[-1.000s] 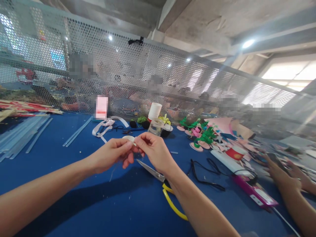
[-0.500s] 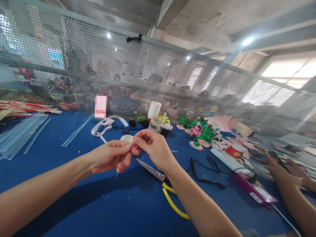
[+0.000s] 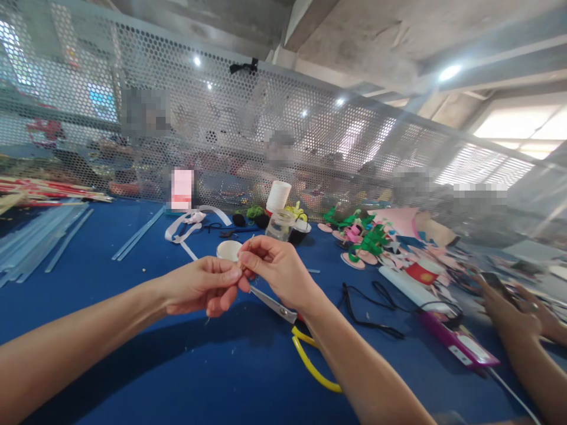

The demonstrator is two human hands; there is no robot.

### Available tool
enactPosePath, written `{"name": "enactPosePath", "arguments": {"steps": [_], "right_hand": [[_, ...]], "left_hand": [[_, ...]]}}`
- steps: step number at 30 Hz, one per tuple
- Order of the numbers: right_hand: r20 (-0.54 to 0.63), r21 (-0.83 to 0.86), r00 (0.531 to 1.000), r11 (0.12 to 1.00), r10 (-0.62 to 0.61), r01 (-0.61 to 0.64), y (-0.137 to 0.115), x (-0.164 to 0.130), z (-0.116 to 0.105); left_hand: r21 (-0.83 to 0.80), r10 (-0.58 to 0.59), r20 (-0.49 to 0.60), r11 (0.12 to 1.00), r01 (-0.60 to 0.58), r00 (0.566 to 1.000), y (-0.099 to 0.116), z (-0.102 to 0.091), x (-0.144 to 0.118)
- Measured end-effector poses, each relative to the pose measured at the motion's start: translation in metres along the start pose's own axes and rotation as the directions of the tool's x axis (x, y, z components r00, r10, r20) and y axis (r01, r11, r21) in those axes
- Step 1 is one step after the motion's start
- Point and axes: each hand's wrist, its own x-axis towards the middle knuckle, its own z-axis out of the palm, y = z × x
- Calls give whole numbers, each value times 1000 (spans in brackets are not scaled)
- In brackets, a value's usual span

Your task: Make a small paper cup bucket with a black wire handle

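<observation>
No legible text, brand, number or sign is found anywhere in this view. The pink card (image 3: pixel 182 188) at twelve o'clock of the hands is blurred out, with only a red band visible. The purple packet (image 3: pixel 456 343) at four o'clock carries a white label whose print is too small to read. The red-and-white tub (image 3: pixel 420 273) at three o'clock shows a yellow mark, unreadable.

Scissors (image 3: pixel 283 319) lie on table (image 3: pixel 88 260) btwn person's forearms; cup (image 3: pixel 228 249) just behind hands, jar (image 3: pixel 280 225) farther back.
</observation>
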Motion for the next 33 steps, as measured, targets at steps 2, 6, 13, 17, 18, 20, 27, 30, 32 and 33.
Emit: {"name": "enactPosePath", "arguments": {"steps": [2, 6, 13, 17, 18, 20, 27, 30, 32, 33], "right_hand": [[-2, 1, 1000, 1000, 3, -3, 0, 1, -1], [-69, -16, 997, 999, -38, 37, 2, 4, -4], [-97, -10, 993, 998, -63, 62, 4, 7, -5], [-34, -35, 998, 998, -47, 45, 6, 6, -4], [-50, -40, 997, 998, -51, 49, 6, 6, -4], [-86, -52, 995, 997, -59, 55, 6, 6, -6], [-95, -110, 993, 992, -65, 54, 6, 7, -8], [-77, -125, 996, 992, -40, 30, 5, 7, -7], [-85, -128, 996, 992, -34, 23, 4, 7, -7], [-93, -129, 995, 991, -34, 22, 3, 6, -7]], "left_hand": [[11, 7, -14, 1000, -7, 1000, 1, 0, 0], [10, 15, 1, 1000, -15, 1000, 2, 0, 0], [-30, 69, -7, 997, -69, 998, 1, -4, 2], [20, 80, -28, 997, -80, 996, 2, -4, 2], [48, 81, -32, 996, -79, 996, 3, -4, 2], [111, 84, -44, 991, -79, 995, 5, -4, 1], [273, 85, -15, 959, -78, 996, 7, -7, 1], [276, 68, -14, 959, -62, 998, 5, -6, 1], [272, 58, -25, 961, -49, 998, 4, -6, 1], [270, 56, -31, 962, -46, 998, 4, -6, 1]]}}
